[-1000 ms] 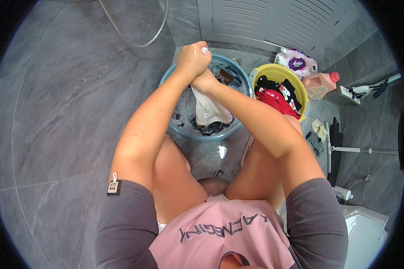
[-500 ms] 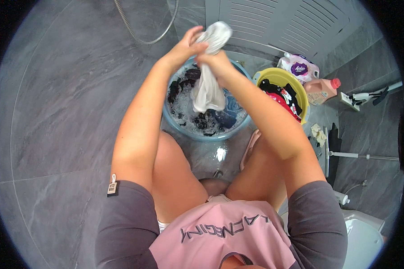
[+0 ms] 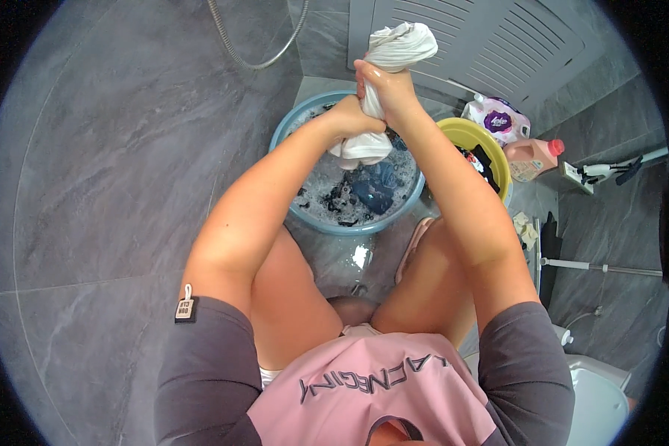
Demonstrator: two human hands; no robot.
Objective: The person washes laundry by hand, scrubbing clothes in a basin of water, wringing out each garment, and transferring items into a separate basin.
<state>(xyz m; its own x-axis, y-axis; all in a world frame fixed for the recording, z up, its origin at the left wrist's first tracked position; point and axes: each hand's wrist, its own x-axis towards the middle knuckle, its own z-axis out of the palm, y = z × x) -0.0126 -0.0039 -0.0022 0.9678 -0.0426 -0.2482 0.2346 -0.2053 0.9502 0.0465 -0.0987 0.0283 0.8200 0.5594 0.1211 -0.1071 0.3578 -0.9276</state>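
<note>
A twisted white garment (image 3: 401, 46) is stretched between my two hands above a light blue basin (image 3: 312, 217). Lower on the cloth, my left hand (image 3: 355, 119) is closed round it, with a bunched end hanging beneath. My right hand (image 3: 392, 91) grips higher up, and a gathered end sticks out beyond its fingers. In the basin, dark clothes and a blue denim piece (image 3: 373, 189) lie in sudsy water. What kind of garment the white one is cannot be made out.
Right of the blue basin stands a yellow basin (image 3: 459, 129) of dark and red clothes. Beyond it are a plastic-wrapped pack (image 3: 498, 119) and a pink jug (image 3: 529, 158). A long-handled floor tool (image 3: 580, 265) lies at right. A shower hose (image 3: 262, 63) hangs at the back.
Both hands have moved right with the white garment. My left hand has gone from the upper part to below the right hand, and the cloth is now twisted tighter and bunched up.
</note>
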